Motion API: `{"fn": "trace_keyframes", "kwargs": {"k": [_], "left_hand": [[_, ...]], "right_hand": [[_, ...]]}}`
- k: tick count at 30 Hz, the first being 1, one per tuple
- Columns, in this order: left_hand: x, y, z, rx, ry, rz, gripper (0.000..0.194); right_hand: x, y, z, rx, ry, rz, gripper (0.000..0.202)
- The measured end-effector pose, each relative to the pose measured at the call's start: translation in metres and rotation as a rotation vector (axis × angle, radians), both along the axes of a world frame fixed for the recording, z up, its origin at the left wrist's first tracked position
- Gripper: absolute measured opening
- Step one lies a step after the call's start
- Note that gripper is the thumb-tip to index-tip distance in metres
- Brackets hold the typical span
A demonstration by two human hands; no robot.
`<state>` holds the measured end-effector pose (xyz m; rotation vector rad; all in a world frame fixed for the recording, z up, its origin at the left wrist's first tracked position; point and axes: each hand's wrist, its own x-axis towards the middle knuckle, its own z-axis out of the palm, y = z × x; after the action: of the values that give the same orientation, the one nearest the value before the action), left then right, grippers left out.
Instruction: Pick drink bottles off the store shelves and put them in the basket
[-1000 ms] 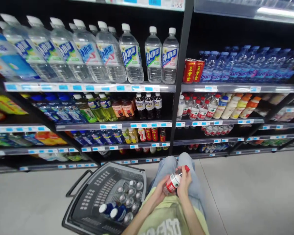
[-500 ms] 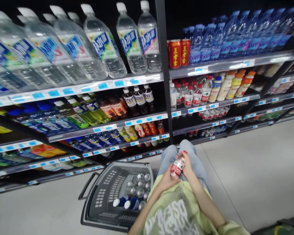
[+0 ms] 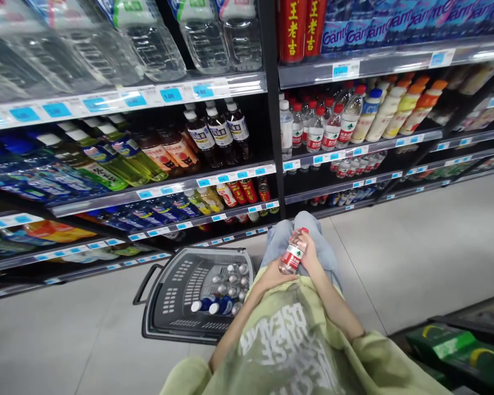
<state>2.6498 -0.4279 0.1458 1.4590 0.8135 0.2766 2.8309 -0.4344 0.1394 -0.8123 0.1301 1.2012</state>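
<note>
The fingers of the left hand (image 3: 276, 273) are curled around the base of a clear bottle (image 3: 293, 254) with a red-and-white label, and those of the right hand (image 3: 310, 253) close on its upper part, just below the red cap (image 3: 304, 231). The bottle is tilted over the person's lap, its cap end away from the body and its label facing up. For a steady hold, the left hand would do best to bear the weight from below while the right merely guides; squeezing hard could dent the thin-looking wall. Turning it with the wrists, slowly, should keep the printing readable, provided the right fingers stay off the label.

Under the hands are the blue jeans (image 3: 327, 240) and the pale green shirt (image 3: 267, 321). On the floor to the left, just beside the person, stands a grey basket (image 3: 158, 310); it contains several clear bottles (image 3: 232, 278) and two blue ones (image 3: 225, 305) leaning over. Ahead, well apart from the hands, similar red-capped bottles (image 3: 331, 133) stand on a shelf, below red cans (image 3: 291, 33). Green packages (image 3: 454, 351) lie at the lower right.
</note>
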Motion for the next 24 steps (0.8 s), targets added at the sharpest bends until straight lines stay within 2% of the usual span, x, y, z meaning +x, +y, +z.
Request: {"fn": "trace_keyframes", "kwargs": {"k": [5, 9, 13, 17, 24], "left_hand": [[-0.006, 0.001, 0.002, -0.249, -0.11, -0.07, 0.071], [-0.013, 0.004, 0.002, -0.2, -0.093, -0.145, 0.083], [-0.012, 0.008, -0.005, -0.128, -0.072, -0.188, 0.089], [-0.007, 0.009, -0.013, -0.214, -0.091, -0.171, 0.09], [-0.008, 0.007, -0.024, -0.305, -0.135, -0.204, 0.102]], "right_hand": [[-0.003, -0.003, 0.009, 0.023, -0.002, 0.05, 0.018], [-0.004, -0.005, 0.011, 0.014, 0.012, 0.069, 0.021], [-0.004, -0.005, 0.013, -0.003, 0.051, 0.015, 0.021], [-0.005, -0.007, 0.016, 0.022, 0.073, -0.049, 0.016], [-0.002, -0.009, 0.013, 0.052, 0.051, -0.064, 0.022]]}}
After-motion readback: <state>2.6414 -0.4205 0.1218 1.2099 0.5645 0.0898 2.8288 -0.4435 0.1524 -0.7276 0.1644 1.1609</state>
